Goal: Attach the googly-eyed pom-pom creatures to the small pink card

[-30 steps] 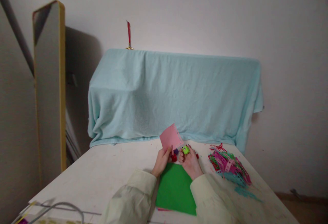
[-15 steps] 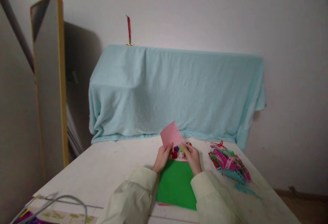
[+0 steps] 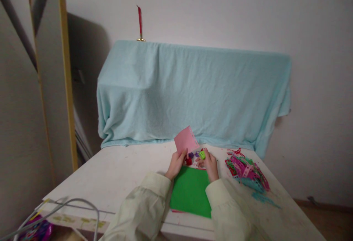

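My left hand (image 3: 175,164) pinches a pink sheet of paper (image 3: 185,140) by its lower edge; small punched holes run along the sheet's right side. In my right hand (image 3: 210,163) is a small lime-green craft punch (image 3: 202,155), held just right of the paper and apart from it. Between the hands, further back on the table, lie a red punch (image 3: 189,161) and some purple pieces, partly hidden. A stack of coloured paper with a green sheet (image 3: 190,191) on top lies below my hands.
On the right of the white table (image 3: 132,164) is a heap of punched paper strips (image 3: 246,169) in pink, green, red and blue. A light blue cloth (image 3: 193,94) covers something at the back. A grey cable (image 3: 79,200) loops at the front left, near a tall mirror (image 3: 52,72).
The lime-green punch has come away from the pink paper's edge, and my right hand has turned so that more of it shows. The camera view has tilted slightly downward.
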Demonstrator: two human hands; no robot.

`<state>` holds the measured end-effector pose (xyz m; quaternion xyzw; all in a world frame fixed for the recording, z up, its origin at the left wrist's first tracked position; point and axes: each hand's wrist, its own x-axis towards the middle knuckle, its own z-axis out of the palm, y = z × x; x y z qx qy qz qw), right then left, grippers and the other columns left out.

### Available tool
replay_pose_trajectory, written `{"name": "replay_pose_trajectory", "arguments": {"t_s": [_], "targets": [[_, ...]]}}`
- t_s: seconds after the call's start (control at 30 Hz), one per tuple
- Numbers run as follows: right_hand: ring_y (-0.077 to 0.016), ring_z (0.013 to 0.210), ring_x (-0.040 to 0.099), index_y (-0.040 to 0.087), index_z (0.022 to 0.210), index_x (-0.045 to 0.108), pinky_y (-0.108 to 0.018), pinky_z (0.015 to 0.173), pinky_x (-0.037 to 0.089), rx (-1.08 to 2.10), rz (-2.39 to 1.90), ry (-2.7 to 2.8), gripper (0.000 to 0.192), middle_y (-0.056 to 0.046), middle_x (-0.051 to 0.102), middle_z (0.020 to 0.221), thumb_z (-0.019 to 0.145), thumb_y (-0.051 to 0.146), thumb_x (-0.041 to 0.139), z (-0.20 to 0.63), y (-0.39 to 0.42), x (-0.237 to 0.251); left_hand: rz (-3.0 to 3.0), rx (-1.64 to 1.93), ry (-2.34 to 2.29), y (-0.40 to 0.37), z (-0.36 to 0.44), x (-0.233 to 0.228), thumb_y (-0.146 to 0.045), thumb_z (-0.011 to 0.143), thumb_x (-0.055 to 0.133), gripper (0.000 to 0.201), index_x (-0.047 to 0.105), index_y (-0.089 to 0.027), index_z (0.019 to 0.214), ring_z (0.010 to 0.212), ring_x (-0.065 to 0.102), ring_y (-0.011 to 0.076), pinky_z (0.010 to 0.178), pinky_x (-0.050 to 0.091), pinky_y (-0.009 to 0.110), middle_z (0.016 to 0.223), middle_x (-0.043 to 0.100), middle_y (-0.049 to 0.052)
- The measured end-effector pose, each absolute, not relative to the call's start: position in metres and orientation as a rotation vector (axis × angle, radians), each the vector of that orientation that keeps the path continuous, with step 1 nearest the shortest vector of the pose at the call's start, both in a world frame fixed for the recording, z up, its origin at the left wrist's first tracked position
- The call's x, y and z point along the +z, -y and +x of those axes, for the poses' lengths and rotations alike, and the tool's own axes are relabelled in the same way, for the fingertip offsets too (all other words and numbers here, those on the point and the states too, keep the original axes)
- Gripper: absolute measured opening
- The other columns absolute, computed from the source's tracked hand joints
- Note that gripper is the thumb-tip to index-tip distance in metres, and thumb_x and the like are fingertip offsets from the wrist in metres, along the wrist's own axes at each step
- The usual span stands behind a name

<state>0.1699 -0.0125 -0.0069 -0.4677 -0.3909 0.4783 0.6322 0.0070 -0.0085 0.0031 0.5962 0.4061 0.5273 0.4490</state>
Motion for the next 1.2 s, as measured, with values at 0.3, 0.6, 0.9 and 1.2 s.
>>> {"name": "replay_pose_trajectory", "arguments": {"t_s": [0.3, 0.6, 0.9, 1.2], "targets": [[-0.0155, 0.04, 0.054, 0.017, 0.068, 0.058, -0.028, 0.042, 0.043, 1.261, -1.014, 0.797, 0.045, -0.009, 0.066, 0.058, 0.075, 0.061, 0.055, 0.171, 0.009, -0.01, 1.492, 1.282, -0.986, 0.004, 0.005, -0.003, -0.06, 0.086, 0.038, 0.054, 0.056, -0.014, 0.064, 0.045, 0.041, 0.0103, 0.047, 0.028, 0.022, 0.046, 0.045, -0.002], [-0.0132, 0.049, 0.057, 0.017, 0.092, 0.058, -0.021, 0.041, 0.039, 0.847, -1.082, 1.147, 0.04, -0.002, 0.065, 0.068, 0.07, 0.049, 0.068, 0.171, 0.007, -0.016, 1.489, 1.301, -0.976, 0.004, 0.006, -0.004, -0.059, 0.086, 0.038, 0.053, 0.055, -0.014, 0.063, 0.044, 0.041, 0.01, 0.046, 0.03, 0.021, 0.046, 0.044, -0.003], [-0.0206, 0.072, 0.062, 0.021, 0.1, 0.06, -0.033, 0.068, 0.048, 0.328, -1.416, 1.537, 0.034, -0.006, 0.067, 0.086, 0.071, 0.037, 0.065, 0.169, 0.015, -0.016, 1.515, 1.315, -0.992, 0.003, 0.006, -0.005, -0.057, 0.086, 0.039, 0.052, 0.054, -0.014, 0.061, 0.046, 0.042, 0.0106, 0.049, 0.031, 0.022, 0.048, 0.046, -0.002], [-0.0218, 0.087, 0.059, 0.02, 0.095, 0.062, -0.033, 0.08, 0.046, 0.12, -1.494, 1.76, 0.026, -0.007, 0.063, 0.094, 0.069, 0.018, 0.063, 0.166, 0.015, -0.019, 1.523, 1.302, -1.004, 0.001, 0.006, -0.009, -0.057, 0.086, 0.039, 0.052, 0.056, -0.014, 0.061, 0.046, 0.042, 0.0111, 0.048, 0.031, 0.022, 0.047, 0.046, -0.002]]}}
